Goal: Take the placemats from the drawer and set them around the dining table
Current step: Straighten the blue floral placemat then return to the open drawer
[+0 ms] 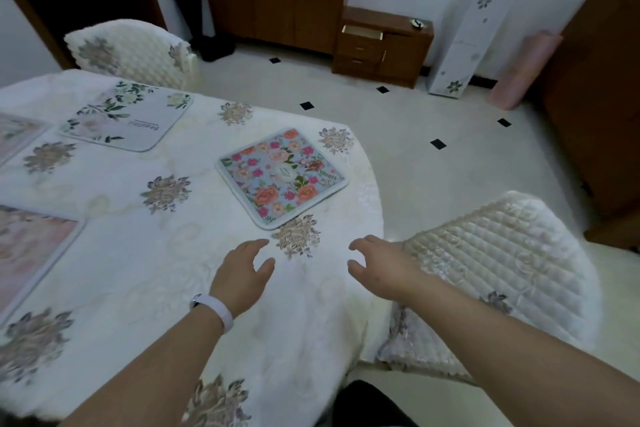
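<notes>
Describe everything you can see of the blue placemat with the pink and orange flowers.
The blue square placemat with pink and orange flowers has a pale grey border, rounded corners and a small white label at its centre. It looks like soft padded fabric. It lies flat, turned diagonally, on the white embroidered tablecloth near the table's edge. Neither hand touches it.

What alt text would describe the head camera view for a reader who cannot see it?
Two empty hands, left hand and right hand, hover above a white-clothed dining table bearing a colourful floral placemat and a pale one. A padded chair stands at the right.
</notes>
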